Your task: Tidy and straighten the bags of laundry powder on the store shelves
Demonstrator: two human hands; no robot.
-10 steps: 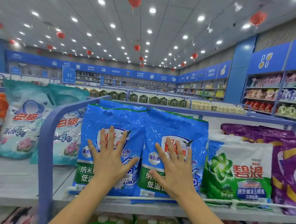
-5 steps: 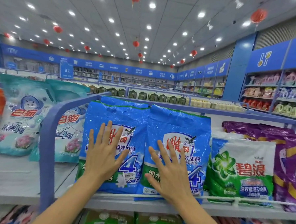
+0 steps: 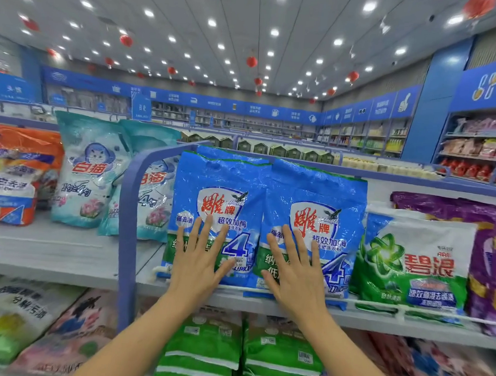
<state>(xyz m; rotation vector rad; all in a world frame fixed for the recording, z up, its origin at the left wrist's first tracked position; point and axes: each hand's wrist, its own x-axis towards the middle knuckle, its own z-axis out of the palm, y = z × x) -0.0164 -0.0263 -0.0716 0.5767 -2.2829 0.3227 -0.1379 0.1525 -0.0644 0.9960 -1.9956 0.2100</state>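
Two blue laundry powder bags stand side by side on the top shelf [image 3: 64, 261], leaning back. My left hand [image 3: 201, 260] lies flat with fingers spread on the lower front of the left blue bag [image 3: 220, 192]. My right hand [image 3: 295, 272] lies flat in the same way on the right blue bag [image 3: 324, 197]. Neither hand grips anything. The bags' bottom edges rest behind the white wire rail [image 3: 378, 305] at the shelf front.
A green and white bag [image 3: 415, 260] and purple bags [image 3: 491, 243] stand to the right. Pale teal bags [image 3: 89, 171] and an orange bag [image 3: 9, 175] stand left of the blue metal divider [image 3: 127, 219]. Green bags [image 3: 204, 349] fill the lower shelf.
Both hands have slid down the fronts of the two blue bags, uncovering the red logos. The bags now stand more upright and even.
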